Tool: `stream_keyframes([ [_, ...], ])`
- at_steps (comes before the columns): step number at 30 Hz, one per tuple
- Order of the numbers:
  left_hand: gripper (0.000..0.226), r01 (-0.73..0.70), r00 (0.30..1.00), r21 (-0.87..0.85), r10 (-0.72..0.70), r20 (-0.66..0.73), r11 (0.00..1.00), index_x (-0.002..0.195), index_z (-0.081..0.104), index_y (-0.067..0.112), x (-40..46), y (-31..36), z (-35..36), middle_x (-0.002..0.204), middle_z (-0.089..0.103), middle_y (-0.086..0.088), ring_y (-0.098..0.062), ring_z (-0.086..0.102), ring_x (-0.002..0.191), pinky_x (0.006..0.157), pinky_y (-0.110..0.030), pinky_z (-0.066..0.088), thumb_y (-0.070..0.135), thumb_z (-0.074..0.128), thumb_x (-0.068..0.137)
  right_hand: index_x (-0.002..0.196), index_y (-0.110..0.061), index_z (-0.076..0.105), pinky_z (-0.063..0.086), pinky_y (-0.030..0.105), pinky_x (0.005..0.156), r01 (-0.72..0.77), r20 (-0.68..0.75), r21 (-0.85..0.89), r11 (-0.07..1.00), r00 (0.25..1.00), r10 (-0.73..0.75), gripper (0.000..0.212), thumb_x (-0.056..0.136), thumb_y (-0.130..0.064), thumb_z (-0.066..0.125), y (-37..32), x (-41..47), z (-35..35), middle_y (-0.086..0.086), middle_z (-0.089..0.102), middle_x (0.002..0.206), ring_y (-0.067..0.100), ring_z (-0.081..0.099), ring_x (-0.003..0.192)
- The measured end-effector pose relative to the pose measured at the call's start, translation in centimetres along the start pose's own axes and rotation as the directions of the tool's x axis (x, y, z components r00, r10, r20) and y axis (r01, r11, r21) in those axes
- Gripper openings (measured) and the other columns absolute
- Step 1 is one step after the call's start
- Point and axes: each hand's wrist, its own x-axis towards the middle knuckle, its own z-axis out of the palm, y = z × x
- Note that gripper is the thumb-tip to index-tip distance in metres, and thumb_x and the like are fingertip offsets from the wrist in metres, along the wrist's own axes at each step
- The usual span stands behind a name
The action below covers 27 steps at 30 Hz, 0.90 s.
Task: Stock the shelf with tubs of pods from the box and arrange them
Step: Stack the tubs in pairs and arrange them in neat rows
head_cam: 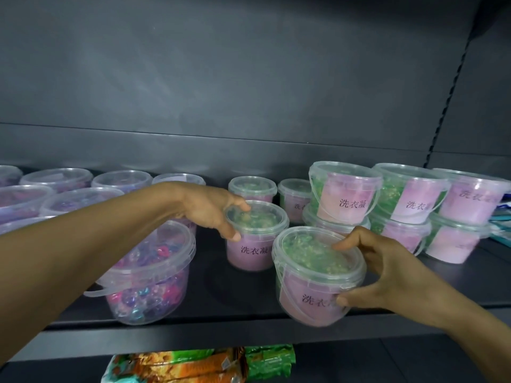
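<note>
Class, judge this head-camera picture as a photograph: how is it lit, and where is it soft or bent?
Head view: dim, cool light, with a pale sheen on the dark grey metal back panel; the wide lens bows the black shelf edge; the clear purple-pod tubs at far left look soft and hazy.

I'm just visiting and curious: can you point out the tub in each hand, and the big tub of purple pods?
Left-hand tub (253,254), head view, on its pink label.
Right-hand tub (307,299), head view, on its pink label.
Big purple-pod tub (149,286), head view, on its clear side wall.
</note>
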Motion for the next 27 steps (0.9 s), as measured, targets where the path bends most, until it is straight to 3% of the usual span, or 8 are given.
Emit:
stream_keyframes([
  [5, 0.076, -0.001, 0.996, -0.006, 0.001, -0.089, 1.0, 0.142, 0.038, 0.031, 0.9, 0.4, 0.5, 0.149, 0.037, 0.008, -0.012, 0.037, 0.135, 0.115, -0.033, 0.029, 0.04, 0.075, 0.076, 0.085, -0.01, 0.06, 0.055, 0.016, 0.074, 0.031, -0.162, 0.078, 0.996, 0.987, -0.019, 0.067, 0.027, -0.031, 0.088, -0.5, -0.8, -0.4, -0.017, 0.07, 0.101, 0.005, 0.068, 0.094],
  [8, 0.078, -0.002, 0.994, -0.051, -0.004, -0.107, 0.999, 0.143, 0.035, 0.032, 1.2, 0.1, 1.1, 0.148, 0.037, 0.008, -0.013, 0.038, 0.134, 0.114, -0.033, 0.03, 0.041, 0.074, 0.076, 0.082, -0.01, 0.06, 0.055, 0.014, 0.068, 0.063, -0.246, 0.097, 0.993, 0.969, -0.037, 0.07, 0.024, -0.034, 0.09, -2.4, -1.2, -1.4, -0.023, 0.069, 0.101, 0.002, 0.068, 0.091],
  [10, 0.084, 0.0, 0.993, -0.085, -0.01, -0.119, 0.996, 0.145, 0.032, 0.029, 1.2, -0.2, 1.4, 0.147, 0.039, 0.007, -0.014, 0.04, 0.132, 0.113, -0.033, 0.032, 0.04, 0.076, 0.074, 0.077, -0.019, 0.06, 0.057, 0.019, 0.067, 0.101, -0.345, 0.06, 0.993, 0.936, -0.074, 0.071, 0.02, -0.05, 0.089, -4.0, -0.7, -2.0, -0.02, 0.069, 0.102, 0.004, 0.069, 0.088],
  [12, 0.093, -0.012, 0.994, -0.185, -0.009, -0.11, 0.983, 0.147, 0.027, 0.025, 1.0, -0.7, 1.4, 0.147, 0.039, 0.005, -0.016, 0.045, 0.129, 0.112, -0.035, 0.035, 0.031, 0.08, 0.071, 0.075, -0.024, 0.058, 0.059, 0.034, 0.072, 0.107, -0.457, -0.001, 0.994, 0.884, -0.096, 0.074, 0.019, -0.065, 0.084, -5.5, 0.5, -2.3, -0.013, 0.069, 0.101, 0.011, 0.07, 0.086],
  [15, 0.092, -0.012, 0.99, -0.35, -0.039, -0.137, 0.937, 0.148, 0.022, 0.02, 0.0, -1.1, 0.9, 0.147, 0.037, -0.001, -0.02, 0.054, 0.12, 0.107, -0.037, 0.041, 0.008, 0.076, 0.076, 0.082, -0.026, 0.055, 0.056, 0.043, 0.078, 0.06, -0.536, -0.132, 0.989, 0.835, -0.123, 0.069, 0.031, -0.064, 0.08, -7.8, 3.6, -1.9, -0.008, 0.066, 0.1, 0.019, 0.067, 0.087],
  [20, 0.092, -0.035, 0.976, -0.466, -0.071, -0.206, 0.884, 0.149, 0.02, 0.02, -1.6, -1.5, 0.4, 0.144, 0.042, -0.005, -0.02, 0.057, 0.114, 0.1, -0.033, 0.046, 0.0, 0.073, 0.077, 0.093, -0.018, 0.053, 0.039, 0.019, 0.055, -0.046, -0.528, -0.294, 0.955, 0.84, -0.122, 0.059, 0.055, -0.052, 0.083, -9.5, 8.6, 0.4, -0.011, 0.052, 0.08, 0.013, 0.053, 0.083],
  [24, 0.093, -0.026, 0.978, -0.527, -0.088, -0.191, 0.849, 0.143, 0.031, 0.018, -1.8, -1.3, 1.0, 0.131, 0.053, -0.005, -0.021, 0.059, 0.113, 0.095, -0.032, 0.047, 0.006, 0.081, 0.066, 0.096, -0.018, 0.051, 0.038, 0.021, 0.055, -0.061, -0.441, -0.288, 0.956, 0.894, -0.076, 0.059, 0.058, -0.049, 0.083, -8.5, 10.4, 1.7, -0.008, 0.053, 0.085, 0.014, 0.054, 0.085],
  [27, 0.099, -0.025, 0.972, -0.563, -0.11, -0.205, 0.826, 0.14, 0.035, 0.016, -1.2, -0.9, 1.4, 0.124, 0.059, -0.007, -0.025, 0.061, 0.112, 0.103, -0.043, 0.045, 0.014, 0.075, 0.049, 0.098, -0.017, 0.048, 0.034, 0.02, 0.053, -0.077, -0.395, -0.321, 0.944, 0.917, -0.06, 0.056, 0.064, -0.047, 0.08, -7.9, 10.4, 1.9, -0.008, 0.051, 0.086, 0.011, 0.05, 0.082],
])
